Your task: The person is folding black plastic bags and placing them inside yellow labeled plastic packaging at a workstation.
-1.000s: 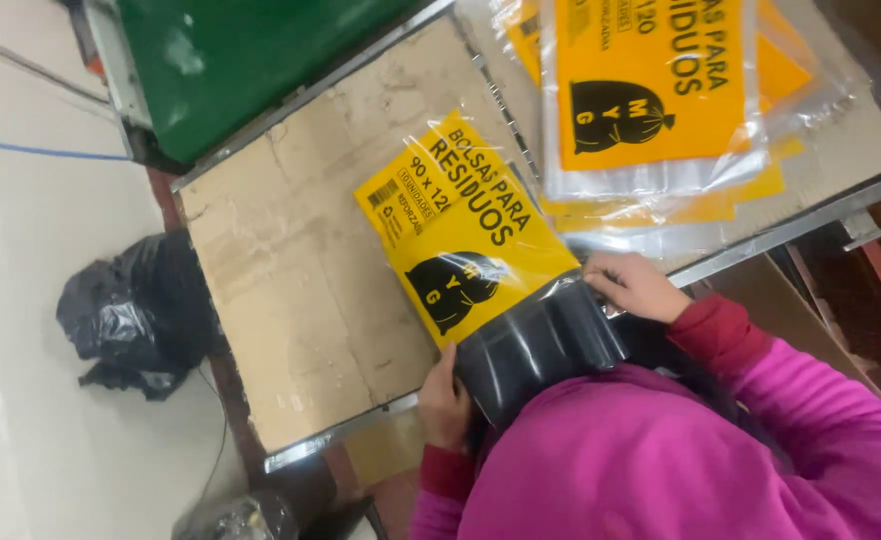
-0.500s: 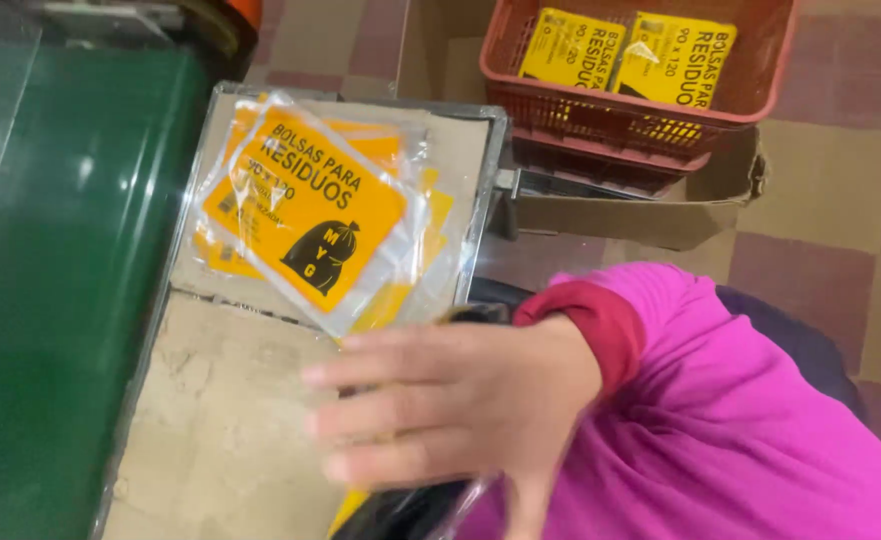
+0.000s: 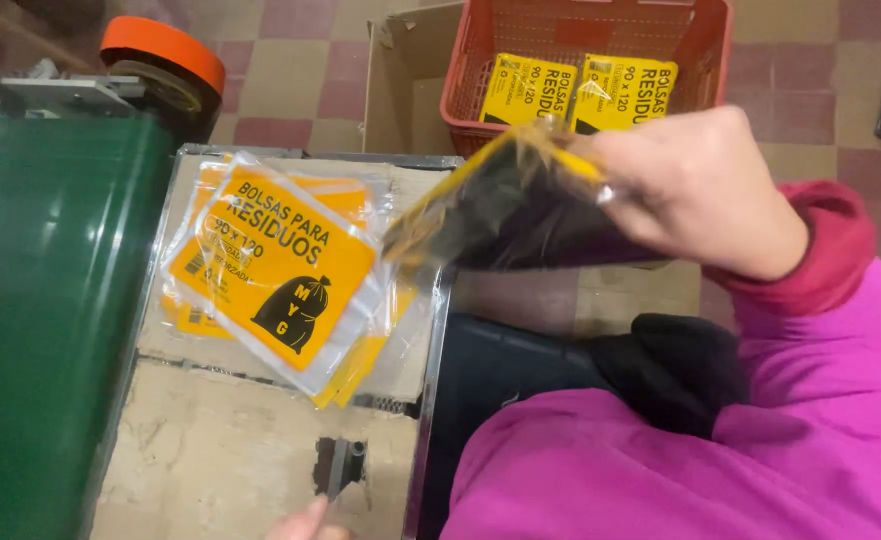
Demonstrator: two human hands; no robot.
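Observation:
My right hand is raised at the upper right and grips a filled pack of black bags in a clear and yellow sleeve. It holds the pack in the air between the table and the red basket. Only a fingertip of my left hand shows at the bottom edge. It rests on the worn table top next to a small metal notch. A loose stack of flat yellow printed sleeves lies on the table, left of the held pack.
Two yellow packs lie in the red basket, which stands in a cardboard box on the tiled floor. A green machine surface borders the table on the left, with an orange-topped roll behind it. A black bin sits below my arm.
The view has swung from the table toward the basket. My right hand, half a second ago spread over the table, now holds the filled pack lifted toward the basket.

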